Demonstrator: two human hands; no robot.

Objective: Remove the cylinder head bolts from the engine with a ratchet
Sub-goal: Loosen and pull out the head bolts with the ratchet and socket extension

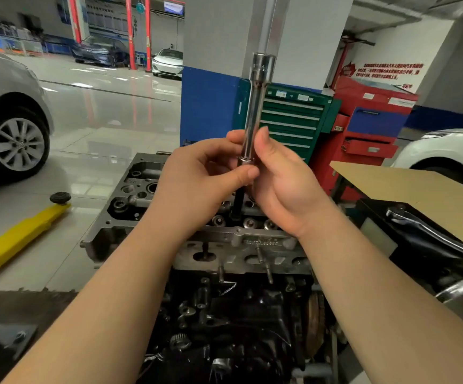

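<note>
Both hands raised above cylinder head [233, 242]. Chrome extension bar [256, 106] upright, wider socket end on top. Left hand [205, 176] pinches bar's lower collar, thumb across front. Right hand [277, 178] cups bar from other side, fingers behind it. Dark shaft [237, 202] runs from collar down into cylinder head, possibly bolt, too shadowed to tell. Ratchet [424, 231] lies right of cylinder head. Green tool cabinet [294, 120] behind it.

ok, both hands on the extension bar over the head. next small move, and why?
Probably lift the extension bar straight up. Both the left hand and right hand pinch it near its lower end, and a dark bolt hangs below, its foot at the cylinder head. The ratchet lies aside on the right, so turning looks finished.
</note>
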